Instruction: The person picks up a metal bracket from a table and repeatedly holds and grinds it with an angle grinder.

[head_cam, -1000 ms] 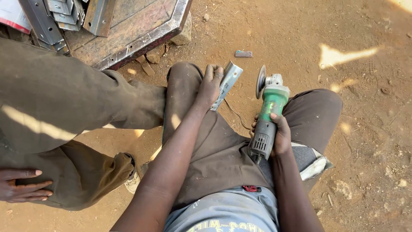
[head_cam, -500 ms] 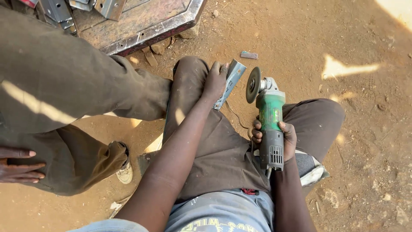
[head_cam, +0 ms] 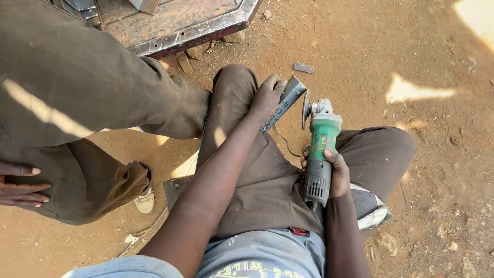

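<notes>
My left hand [head_cam: 266, 97] grips a short piece of grey metal angle [head_cam: 284, 100] and presses it against my raised left knee. A green and grey angle grinder [head_cam: 320, 149] is held around its body by my right hand [head_cam: 335, 174]. The grinder's disc [head_cam: 305, 109] stands on edge right beside the far end of the metal piece, almost touching it. I sit on the ground with my brown trousers under both hands.
Another person crouches at the left in brown trousers [head_cam: 77, 98], one hand [head_cam: 20, 184] resting on the thigh and a white shoe [head_cam: 144, 201] on the dirt. A rusty metal frame [head_cam: 195, 28] lies at the top. A small metal offcut [head_cam: 303, 67] lies on the soil.
The grinder has swung in toward the metal piece, its disc now beside the piece's end. My view has shifted closer and slightly down; my left hand keeps its grip.
</notes>
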